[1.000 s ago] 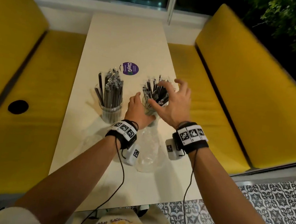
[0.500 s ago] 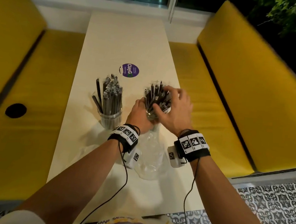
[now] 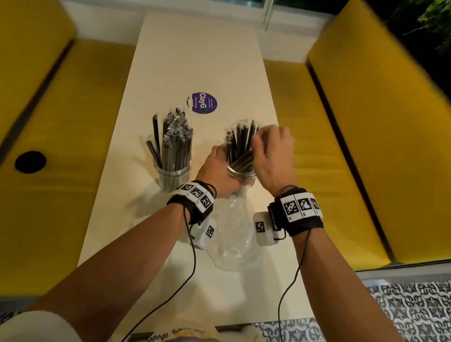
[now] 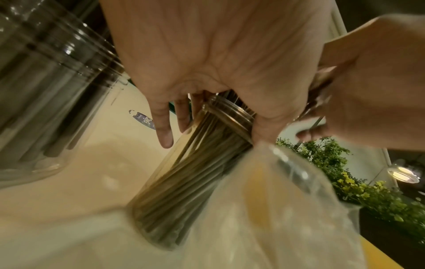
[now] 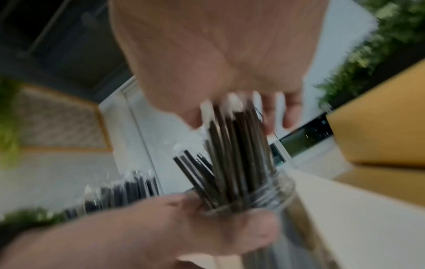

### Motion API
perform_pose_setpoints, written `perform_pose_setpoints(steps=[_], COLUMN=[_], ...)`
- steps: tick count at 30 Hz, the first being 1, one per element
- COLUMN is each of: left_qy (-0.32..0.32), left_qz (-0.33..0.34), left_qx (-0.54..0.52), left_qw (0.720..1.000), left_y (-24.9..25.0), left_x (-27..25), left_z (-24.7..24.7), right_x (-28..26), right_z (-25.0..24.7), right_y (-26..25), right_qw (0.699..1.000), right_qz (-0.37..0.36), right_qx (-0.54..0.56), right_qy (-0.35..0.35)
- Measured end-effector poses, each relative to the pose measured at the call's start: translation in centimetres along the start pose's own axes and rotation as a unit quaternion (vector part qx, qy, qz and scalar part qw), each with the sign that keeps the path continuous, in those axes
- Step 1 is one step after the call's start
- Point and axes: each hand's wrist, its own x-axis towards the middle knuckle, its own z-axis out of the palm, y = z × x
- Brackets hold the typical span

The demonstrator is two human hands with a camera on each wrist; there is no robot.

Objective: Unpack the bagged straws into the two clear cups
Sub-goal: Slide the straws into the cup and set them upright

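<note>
Clear cup held in L grip; R grip fingers curled on straws; table edge near R.

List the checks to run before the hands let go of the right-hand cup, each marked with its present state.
1. Right cup steadied: ok, the left hand grips it just below the rim.
2. Straws seated in that cup: cannot tell, the right hand is on their tops and they fan out.
3. Left cup upright and filled: ok, it stands apart, untouched.
4. Bag emptied: ok, it lies flat and clear on the table, with no straws visible inside.
5. Cup base flat on the table: cannot tell, hidden by the left hand and the bag.
</note>
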Motion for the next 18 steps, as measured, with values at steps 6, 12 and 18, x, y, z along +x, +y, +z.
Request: perform_pose_setpoints(steps=[6, 12, 18], left_qy=[-0.013, -0.03, -0.028], left_qz=[-0.011, -0.008, 0.001], left_qx=[-0.03, -0.043, -0.077], left_qw=[0.999, 0.999, 0.997], left_y=[-0.1, -0.1, -0.5], left_x=[0.0, -0.3, -0.3], left_z=[-0.2, -0.3, -0.5], right_x=[-0.6, 0.5, 0.8], right_z=[-0.9, 0.3, -0.5], right_y=[-1.2, -1.8, -1.3], right_qw=[0.995, 0.978, 0.995], right_qz=[-0.042, -0.118, -0.007], right_qx=[-0.096, -0.105, -0.067], right_qy=[0.0, -0.138, -0.069])
